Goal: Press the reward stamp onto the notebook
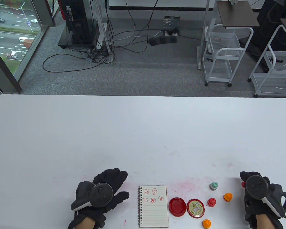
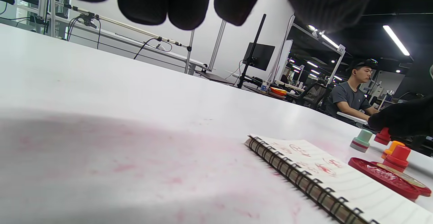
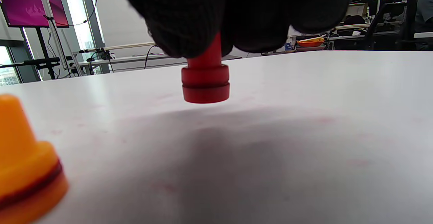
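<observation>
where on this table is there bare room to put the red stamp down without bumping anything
Bare table runs across the whole far half, beyond the notebook and both hands. There is also a gap between the orange stamp and the right hand holding the red stamp. It is crowded between the notebook and the orange stamp: ink pad, lid, more stamps.
</observation>
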Motion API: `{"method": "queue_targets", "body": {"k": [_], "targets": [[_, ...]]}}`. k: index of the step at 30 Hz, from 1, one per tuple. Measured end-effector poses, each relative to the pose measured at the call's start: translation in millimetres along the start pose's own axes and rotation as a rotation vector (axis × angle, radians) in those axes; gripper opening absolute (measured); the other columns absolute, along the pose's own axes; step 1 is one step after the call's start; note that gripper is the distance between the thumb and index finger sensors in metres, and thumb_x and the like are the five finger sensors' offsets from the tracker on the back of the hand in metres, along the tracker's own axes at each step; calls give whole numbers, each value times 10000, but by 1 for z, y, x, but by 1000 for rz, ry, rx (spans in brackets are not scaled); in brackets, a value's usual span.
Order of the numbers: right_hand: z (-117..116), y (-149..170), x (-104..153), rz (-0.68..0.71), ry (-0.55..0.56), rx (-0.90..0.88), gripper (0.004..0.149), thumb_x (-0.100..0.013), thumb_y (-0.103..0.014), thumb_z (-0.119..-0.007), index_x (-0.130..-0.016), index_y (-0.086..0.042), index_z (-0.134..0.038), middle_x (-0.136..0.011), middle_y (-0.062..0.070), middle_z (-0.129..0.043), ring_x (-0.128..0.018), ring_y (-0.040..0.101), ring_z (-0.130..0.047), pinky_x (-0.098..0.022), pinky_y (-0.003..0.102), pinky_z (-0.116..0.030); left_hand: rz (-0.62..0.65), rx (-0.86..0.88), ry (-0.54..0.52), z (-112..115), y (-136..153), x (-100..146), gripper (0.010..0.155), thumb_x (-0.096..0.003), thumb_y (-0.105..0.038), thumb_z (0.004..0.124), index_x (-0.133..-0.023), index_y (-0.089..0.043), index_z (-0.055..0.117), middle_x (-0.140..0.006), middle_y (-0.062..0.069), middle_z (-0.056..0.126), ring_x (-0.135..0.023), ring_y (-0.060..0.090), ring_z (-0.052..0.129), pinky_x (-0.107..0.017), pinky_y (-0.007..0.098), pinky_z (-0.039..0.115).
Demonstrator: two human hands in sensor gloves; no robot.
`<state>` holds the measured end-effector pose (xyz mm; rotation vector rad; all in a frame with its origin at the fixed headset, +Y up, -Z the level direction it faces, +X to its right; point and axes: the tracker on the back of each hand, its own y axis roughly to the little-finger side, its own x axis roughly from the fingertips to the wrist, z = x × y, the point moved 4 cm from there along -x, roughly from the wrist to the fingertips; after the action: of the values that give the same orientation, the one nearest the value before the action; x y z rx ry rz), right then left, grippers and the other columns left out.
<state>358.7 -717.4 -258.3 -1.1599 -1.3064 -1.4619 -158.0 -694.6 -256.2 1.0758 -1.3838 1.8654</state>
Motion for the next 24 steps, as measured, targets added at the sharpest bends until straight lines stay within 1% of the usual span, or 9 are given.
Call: {"method": "queue_targets", "body": {"k": [3, 5, 10, 13, 16, 18, 22, 24], "targets": [[-5, 0, -1, -13, -32, 10, 474, -446, -178, -852, -909, -255, -787, -975, 67, -795, -860, 425, -797, -632, 620, -706, -12, 5, -8, -2, 2, 2, 803, -483, -612, 687, -1155, -192, 562, -1176, 205, 572, -1028, 486, 639, -720, 669, 590], [-2, 1, 0, -20, -43, 11, 495, -449, -203, -854, -932, -265, -766, -1029, 72, -746, -900, 452, -760, -647, 645, -680, -19, 8, -9, -4, 4, 3, 806, -481, -612, 688, -1156, -190, 562, -1179, 207, 567, -1029, 490, 634, -720, 671, 588], [16, -7, 4, 18, 35, -29, 511, -451, -221, -852, -950, -261, -751, -1064, 86, -715, -919, 480, -732, -652, 675, -651, -23, 4, 3, -2, 3, 2, 798, -482, -611, 688, -1150, -188, 578, -1173, 205, 584, -1023, 487, 649, -718, 669, 594], [18, -14, 5, 49, 41, -23, 514, -475, -295, -809, -980, -265, -717, -1084, 99, -694, -933, 506, -704, -655, 706, -620, -25, -11, 11, 0, 3, 0, 792, -482, -609, 688, -1146, -191, 586, -1168, 202, 598, -1020, 477, 663, -717, 665, 603], [20, -24, 8, 90, 44, -55, 551, -481, -355, -784, -1014, -259, -679, -1110, 117, -658, -954, 546, -655, -653, 750, -575, -41, -7, 1, -1, 6, 2, 798, -484, -613, 684, -1154, -197, 567, -1179, 204, 572, -1028, 486, 642, -721, 668, 591], [25, -34, 11, 126, 49, -55, 578, -479, -385, -777, -1029, -257, -656, -1124, 124, -637, -966, 569, -622, -650, 779, -543, -57, -7, -8, -1, 8, 3, 809, -487, -617, 679, -1164, -195, 548, -1190, 209, 546, -1038, 501, 614, -721, 695, 558], [41, -62, 28, 203, 58, -24, 639, -484, -460, -744, -1073, -274, -581, -1171, 127, -560, -1003, 607, -523, -649, 823, -473, -92, 2, 55, 2, 11, 5, 862, -493, -655, 649, -1209, -220, 446, -1249, 217, 410, -1095, 569, 453, -720, 771, 451], [46, -78, 37, 246, 63, -38, 669, -484, -492, -728, -1091, -283, -539, -1195, 122, -510, -1020, 622, -461, -648, 843, -430, -104, -17, 61, 1, 13, 5, 880, -496, -672, 631, -1223, -238, 390, -1267, 217, 340, -1105, 592, 375, -716, 797, 401]]}}
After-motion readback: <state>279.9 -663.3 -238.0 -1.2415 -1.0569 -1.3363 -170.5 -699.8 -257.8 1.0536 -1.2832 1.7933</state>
